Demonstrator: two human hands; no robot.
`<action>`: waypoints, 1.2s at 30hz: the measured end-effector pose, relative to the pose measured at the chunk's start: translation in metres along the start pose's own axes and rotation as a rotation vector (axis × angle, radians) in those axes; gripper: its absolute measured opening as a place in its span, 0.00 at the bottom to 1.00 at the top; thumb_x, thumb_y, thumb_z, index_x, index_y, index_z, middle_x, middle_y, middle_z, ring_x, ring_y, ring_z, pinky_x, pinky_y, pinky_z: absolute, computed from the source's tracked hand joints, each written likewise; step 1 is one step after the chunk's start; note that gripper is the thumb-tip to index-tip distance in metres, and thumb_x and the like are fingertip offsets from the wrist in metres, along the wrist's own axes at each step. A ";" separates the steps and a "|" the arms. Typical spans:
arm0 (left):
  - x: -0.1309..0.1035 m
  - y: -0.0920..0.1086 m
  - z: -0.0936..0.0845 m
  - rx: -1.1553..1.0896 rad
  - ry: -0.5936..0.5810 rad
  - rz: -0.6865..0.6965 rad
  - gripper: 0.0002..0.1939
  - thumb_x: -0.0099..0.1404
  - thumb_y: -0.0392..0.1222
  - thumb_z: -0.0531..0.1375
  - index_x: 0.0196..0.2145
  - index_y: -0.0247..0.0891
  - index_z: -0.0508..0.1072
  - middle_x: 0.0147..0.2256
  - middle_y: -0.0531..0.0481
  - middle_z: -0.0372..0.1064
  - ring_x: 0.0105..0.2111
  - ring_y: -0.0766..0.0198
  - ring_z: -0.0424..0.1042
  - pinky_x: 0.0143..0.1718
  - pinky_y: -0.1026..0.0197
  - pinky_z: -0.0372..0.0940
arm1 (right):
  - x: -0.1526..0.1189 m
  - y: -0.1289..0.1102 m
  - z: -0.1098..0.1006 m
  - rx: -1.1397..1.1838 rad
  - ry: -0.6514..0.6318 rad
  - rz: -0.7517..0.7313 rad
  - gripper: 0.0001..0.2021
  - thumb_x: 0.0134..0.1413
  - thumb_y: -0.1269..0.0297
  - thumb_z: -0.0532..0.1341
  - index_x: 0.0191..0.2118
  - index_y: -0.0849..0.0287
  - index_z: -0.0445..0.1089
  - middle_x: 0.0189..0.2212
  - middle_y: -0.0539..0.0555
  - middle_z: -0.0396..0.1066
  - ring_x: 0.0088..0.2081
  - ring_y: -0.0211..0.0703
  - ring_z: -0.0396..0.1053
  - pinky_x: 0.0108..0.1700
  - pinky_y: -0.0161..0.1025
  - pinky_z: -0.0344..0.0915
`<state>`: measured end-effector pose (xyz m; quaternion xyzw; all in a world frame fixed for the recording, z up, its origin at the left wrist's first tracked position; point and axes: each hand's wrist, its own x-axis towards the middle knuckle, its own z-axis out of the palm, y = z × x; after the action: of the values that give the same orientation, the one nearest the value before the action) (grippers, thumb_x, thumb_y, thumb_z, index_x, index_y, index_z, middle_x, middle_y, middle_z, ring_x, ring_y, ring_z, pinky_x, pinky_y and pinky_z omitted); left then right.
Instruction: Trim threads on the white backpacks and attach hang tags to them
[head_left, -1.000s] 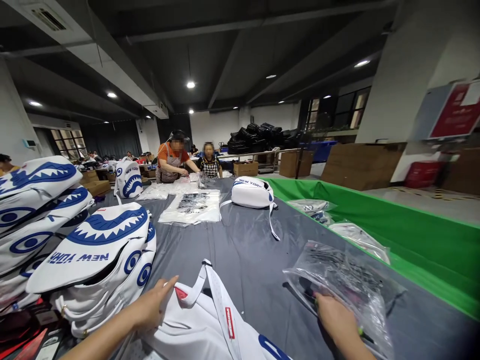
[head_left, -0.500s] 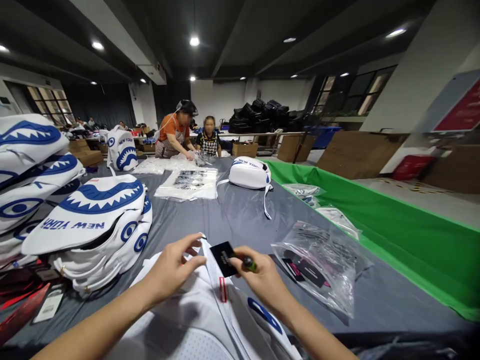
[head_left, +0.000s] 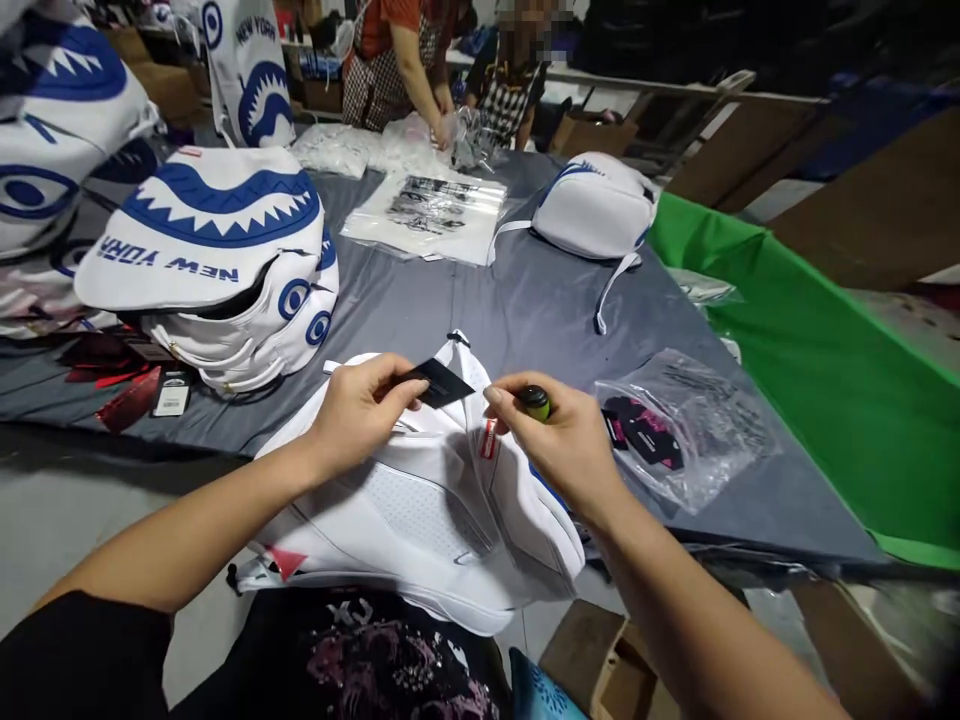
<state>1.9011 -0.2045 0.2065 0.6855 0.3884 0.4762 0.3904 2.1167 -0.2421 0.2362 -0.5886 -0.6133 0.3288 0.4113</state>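
Observation:
A white backpack (head_left: 420, 490) lies on its side at the table's front edge, close to my body. Between the thumb and fingers of my left hand (head_left: 360, 405) is a black hang tag (head_left: 444, 383), held over the bag's top. My right hand (head_left: 566, 435) is curled around a small tool with a green and black handle (head_left: 535, 402); its working end is hidden. The right thumb and forefinger pinch just right of the tag, near the bag's red label (head_left: 488, 438). Whether they hold a thread there is too small to tell.
White backpacks with blue shark-mouth prints (head_left: 217, 215) are piled at left. Flat plastic bags (head_left: 427, 210) and another backpack (head_left: 596, 205) lie farther back. At right are a clear bag of black tags (head_left: 690, 430) and a green cloth barrier (head_left: 780, 350). Two people work opposite.
The black tag has passed from my right hand to my left. My right hand keeps the green-handled tool. The view has tilted down, showing my lap and the floor.

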 end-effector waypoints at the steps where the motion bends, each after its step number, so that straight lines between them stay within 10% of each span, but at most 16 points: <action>1: -0.004 -0.002 -0.002 0.082 0.046 0.130 0.04 0.66 0.39 0.62 0.35 0.36 0.76 0.29 0.51 0.77 0.29 0.66 0.77 0.31 0.67 0.70 | 0.000 -0.003 0.003 0.049 -0.063 0.049 0.17 0.54 0.50 0.66 0.31 0.61 0.75 0.24 0.52 0.73 0.23 0.38 0.69 0.26 0.35 0.63; 7: -0.027 -0.019 -0.015 0.363 0.048 0.719 0.13 0.66 0.27 0.58 0.48 0.32 0.74 0.45 0.38 0.78 0.48 0.59 0.78 0.48 0.60 0.74 | -0.004 -0.014 0.016 0.181 -0.039 0.128 0.18 0.52 0.48 0.68 0.36 0.61 0.76 0.27 0.54 0.75 0.24 0.37 0.70 0.22 0.31 0.61; 10: -0.034 -0.028 -0.016 0.510 0.070 0.801 0.15 0.66 0.29 0.60 0.50 0.34 0.73 0.48 0.38 0.77 0.51 0.57 0.76 0.49 0.59 0.75 | -0.006 -0.015 0.023 0.234 -0.287 0.246 0.19 0.56 0.46 0.65 0.31 0.61 0.74 0.24 0.53 0.74 0.19 0.34 0.64 0.18 0.31 0.55; 13: -0.041 -0.036 -0.018 0.536 0.042 0.799 0.16 0.68 0.30 0.58 0.51 0.39 0.72 0.51 0.43 0.76 0.54 0.58 0.74 0.51 0.56 0.75 | -0.002 -0.012 0.031 0.134 -0.217 0.134 0.16 0.57 0.51 0.64 0.29 0.60 0.72 0.22 0.50 0.71 0.19 0.32 0.62 0.21 0.32 0.57; 18: -0.061 -0.048 -0.046 0.710 0.130 0.455 0.31 0.65 0.40 0.64 0.64 0.42 0.61 0.63 0.39 0.62 0.64 0.49 0.61 0.63 0.43 0.63 | 0.021 0.006 0.036 -0.313 0.028 -0.232 0.06 0.57 0.64 0.62 0.36 0.59 0.75 0.26 0.50 0.73 0.27 0.37 0.67 0.31 0.34 0.60; 24: -0.084 -0.069 -0.066 0.834 -0.084 -0.242 0.39 0.66 0.52 0.62 0.69 0.39 0.53 0.63 0.40 0.63 0.61 0.46 0.66 0.57 0.48 0.67 | 0.040 0.017 0.071 -0.628 -0.499 -0.223 0.10 0.54 0.73 0.60 0.40 0.58 0.77 0.28 0.52 0.75 0.28 0.38 0.68 0.31 0.35 0.54; 30: -0.086 -0.082 -0.062 0.845 -0.050 -0.173 0.36 0.67 0.50 0.61 0.67 0.40 0.55 0.60 0.43 0.66 0.58 0.50 0.69 0.56 0.54 0.67 | 0.047 0.020 0.115 -0.862 -0.789 -0.242 0.13 0.54 0.74 0.59 0.43 0.59 0.78 0.30 0.56 0.76 0.30 0.42 0.68 0.30 0.38 0.48; 36: -0.092 -0.095 -0.061 0.866 -0.017 -0.061 0.34 0.69 0.47 0.59 0.68 0.38 0.52 0.57 0.40 0.69 0.55 0.49 0.72 0.50 0.53 0.71 | 0.047 -0.002 0.111 -1.054 -0.836 -0.291 0.12 0.61 0.75 0.55 0.43 0.63 0.76 0.35 0.62 0.77 0.33 0.47 0.74 0.31 0.39 0.53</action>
<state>1.8051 -0.2400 0.1033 0.7782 0.5693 0.2518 0.0838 2.0187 -0.1864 0.1942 -0.4457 -0.8713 0.1276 -0.1609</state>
